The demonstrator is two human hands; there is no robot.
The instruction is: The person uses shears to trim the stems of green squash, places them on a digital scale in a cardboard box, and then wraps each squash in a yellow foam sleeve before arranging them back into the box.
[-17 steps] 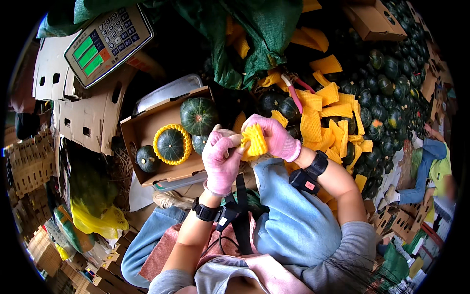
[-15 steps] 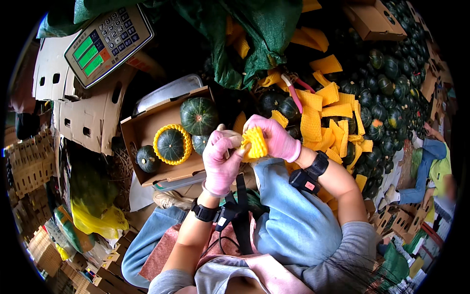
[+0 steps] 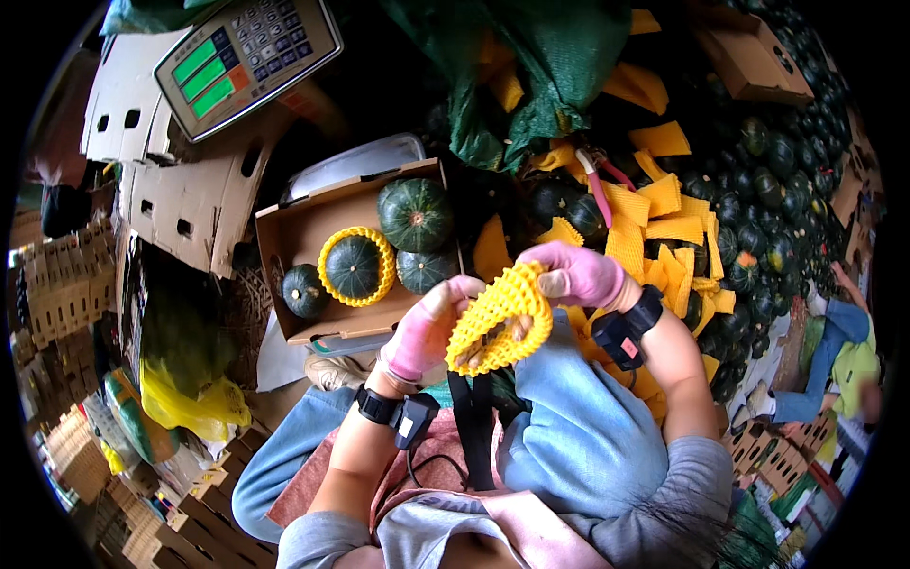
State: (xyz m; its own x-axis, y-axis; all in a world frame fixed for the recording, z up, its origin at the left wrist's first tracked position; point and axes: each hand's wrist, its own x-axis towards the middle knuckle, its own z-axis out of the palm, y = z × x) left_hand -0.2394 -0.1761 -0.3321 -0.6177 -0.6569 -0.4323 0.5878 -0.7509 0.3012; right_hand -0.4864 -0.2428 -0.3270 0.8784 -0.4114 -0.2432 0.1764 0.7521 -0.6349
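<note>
A yellow foam net sleeve (image 3: 526,292) is spread into a ring between my two hands, in front of my lap. My left hand (image 3: 427,330), in a pink and white glove, grips its left side; some fingers show through the opening. On the upper right side, my right hand (image 3: 586,277), gloved alike, pinches the rim. Beyond my left hand, a cardboard box (image 3: 272,248) holds a large dark green squash (image 3: 414,214), a second squash (image 3: 426,270), a small one (image 3: 304,290) and one ringed by a yellow net (image 3: 354,266).
Loose yellow foam nets (image 3: 626,228) and pink-handled cutters (image 3: 597,194) lie right of my hands, before a heap of squashes (image 3: 782,199). A green sack (image 3: 531,95) hangs ahead. A scale display (image 3: 248,62) stands far left. Another person (image 3: 844,322) is at the far right.
The foam net was bunched up in my fingers and is now stretched into an open ring. My hands have moved apart and slightly lower. The whole view has shifted a little.
</note>
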